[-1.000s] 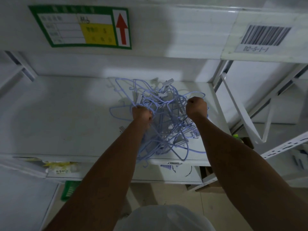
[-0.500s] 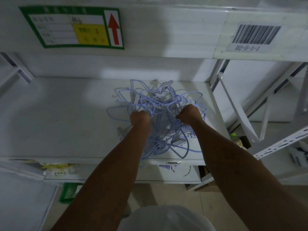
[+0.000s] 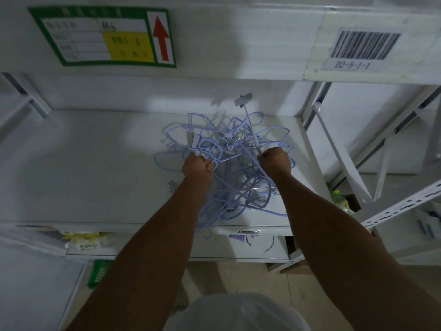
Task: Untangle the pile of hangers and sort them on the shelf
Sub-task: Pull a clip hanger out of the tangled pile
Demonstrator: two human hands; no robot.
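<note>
A tangled pile of pale blue wire hangers (image 3: 232, 163) lies on the right half of the white shelf (image 3: 83, 168), some with grey clips. One end of the pile hangs over the shelf's front edge. My left hand (image 3: 197, 166) is a fist gripping hanger wires at the pile's left side. At the pile's right side my right hand (image 3: 275, 161) is also closed round hanger wires. One clip hanger (image 3: 243, 99) sticks up at the back of the pile.
The shelf above carries a green and yellow label (image 3: 105, 37) and a barcode tag (image 3: 362, 47). White diagonal braces (image 3: 341, 154) stand right of the shelf. A green-capped bottle (image 3: 340, 199) sits below right. A lower shelf holds yellow packaging (image 3: 83, 237).
Both fists have shifted a little within the pile, and the tangle has been pulled and reshaped. The back clip hanger now stands higher.
</note>
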